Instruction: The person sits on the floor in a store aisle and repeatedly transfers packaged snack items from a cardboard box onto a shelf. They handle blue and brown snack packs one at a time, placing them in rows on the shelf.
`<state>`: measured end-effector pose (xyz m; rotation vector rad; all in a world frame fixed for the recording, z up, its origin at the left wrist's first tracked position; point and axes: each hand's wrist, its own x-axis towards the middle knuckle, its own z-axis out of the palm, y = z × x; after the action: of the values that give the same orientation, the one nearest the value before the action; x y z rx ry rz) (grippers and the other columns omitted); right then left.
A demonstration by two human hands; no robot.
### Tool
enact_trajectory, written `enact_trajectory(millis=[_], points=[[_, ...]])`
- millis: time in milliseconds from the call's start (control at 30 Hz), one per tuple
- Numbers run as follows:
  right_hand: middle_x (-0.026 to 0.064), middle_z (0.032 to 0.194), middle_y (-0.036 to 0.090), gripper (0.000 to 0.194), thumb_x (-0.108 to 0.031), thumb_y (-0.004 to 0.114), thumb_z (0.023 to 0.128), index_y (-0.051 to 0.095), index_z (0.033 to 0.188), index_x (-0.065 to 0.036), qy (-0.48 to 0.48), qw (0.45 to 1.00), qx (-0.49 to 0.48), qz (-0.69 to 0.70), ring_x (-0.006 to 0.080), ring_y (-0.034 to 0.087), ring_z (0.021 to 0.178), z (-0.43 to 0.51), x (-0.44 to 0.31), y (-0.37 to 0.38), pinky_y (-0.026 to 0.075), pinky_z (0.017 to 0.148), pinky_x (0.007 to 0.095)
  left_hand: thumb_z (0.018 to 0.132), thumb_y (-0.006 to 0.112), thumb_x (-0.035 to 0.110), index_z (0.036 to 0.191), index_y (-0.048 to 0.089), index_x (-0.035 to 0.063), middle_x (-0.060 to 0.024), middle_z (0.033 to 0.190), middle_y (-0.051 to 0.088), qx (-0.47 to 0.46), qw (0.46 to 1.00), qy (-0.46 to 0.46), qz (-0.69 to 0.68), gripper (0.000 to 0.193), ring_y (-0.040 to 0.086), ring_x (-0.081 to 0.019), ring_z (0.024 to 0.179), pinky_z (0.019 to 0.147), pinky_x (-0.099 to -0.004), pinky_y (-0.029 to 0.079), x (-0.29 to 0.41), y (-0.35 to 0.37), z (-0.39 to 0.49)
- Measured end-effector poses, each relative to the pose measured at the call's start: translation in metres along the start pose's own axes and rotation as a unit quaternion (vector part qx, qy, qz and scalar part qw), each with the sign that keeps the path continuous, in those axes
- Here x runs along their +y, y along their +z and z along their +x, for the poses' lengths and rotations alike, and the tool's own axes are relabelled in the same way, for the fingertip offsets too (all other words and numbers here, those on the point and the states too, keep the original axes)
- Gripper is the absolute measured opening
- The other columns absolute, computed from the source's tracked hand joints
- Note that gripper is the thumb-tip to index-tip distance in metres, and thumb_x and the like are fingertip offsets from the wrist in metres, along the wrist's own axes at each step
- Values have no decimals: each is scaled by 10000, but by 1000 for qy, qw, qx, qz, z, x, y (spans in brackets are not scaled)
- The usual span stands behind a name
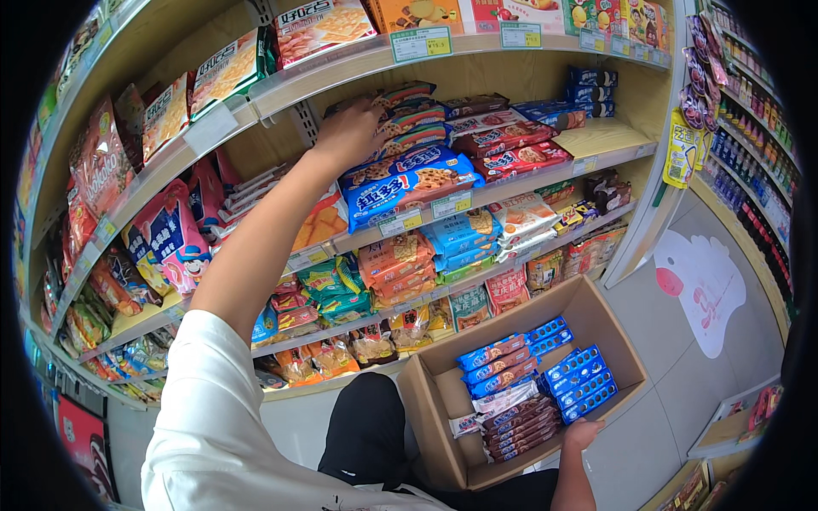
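Note:
My left hand (351, 131) reaches onto a shelf and rests at the left end of a stack of cookie packs (415, 121). Its fingertips are partly hidden, so whether they grip a pack is unclear. Just below lies a large blue cookie bag (409, 185) at the shelf's front. Down at the right, my right hand (583, 433) holds the edge of an open cardboard box (591, 306) beside my legs. Inside it are blue cookie packs (501, 367), blue boxed biscuits (581, 383) and a row of brown packs (521, 428).
Red cookie packs (517, 160) lie right of the stack, with small blue packs (591, 92) farther back. Price tags (452, 204) line the shelf edges. Orange cracker packs (399, 265) fill the shelf below. A bottle shelf (757, 137) stands across the tiled aisle (677, 396).

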<state>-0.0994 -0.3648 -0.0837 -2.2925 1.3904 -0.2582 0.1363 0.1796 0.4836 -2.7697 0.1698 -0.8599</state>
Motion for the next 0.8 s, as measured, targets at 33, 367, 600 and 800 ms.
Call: enact_trajectory(millis=[33,367,600,800], points=[[311,980,731,488,-166,639,921,420,1315,21,-1,1000,-5,0,505,721,877,-1,0,2,568,745,614,922,708,292,1217,720,56,-167,1207,678,33,999,38,-2,378,663,-370,1140,948,-488,570,4,-5,-4],[312,994,731,449,-168,621,922,436,1290,10,0,1000,29,11,517,716,890,2,2,-5,571,767,617,751,773,95,1035,732,60,-100,962,708,117,925,267,-246,289,705,-287,880,770,-417,590,158,19,-169],[307,1026,732,443,-171,627,935,435,1301,-11,8,1000,-5,-1,500,720,933,-6,-7,-9,574,787,608,870,709,112,1083,727,63,-94,912,698,-61,902,170,-393,219,699,-296,869,799,-424,588,227,128,-335],[305,1054,729,465,-179,634,950,428,1329,-5,13,1000,-16,-7,493,717,967,-5,-6,-16,570,823,607,951,627,145,1137,726,85,-152,944,720,-208,872,68,-438,219,704,-371,895,806,-474,583,259,182,-400]])
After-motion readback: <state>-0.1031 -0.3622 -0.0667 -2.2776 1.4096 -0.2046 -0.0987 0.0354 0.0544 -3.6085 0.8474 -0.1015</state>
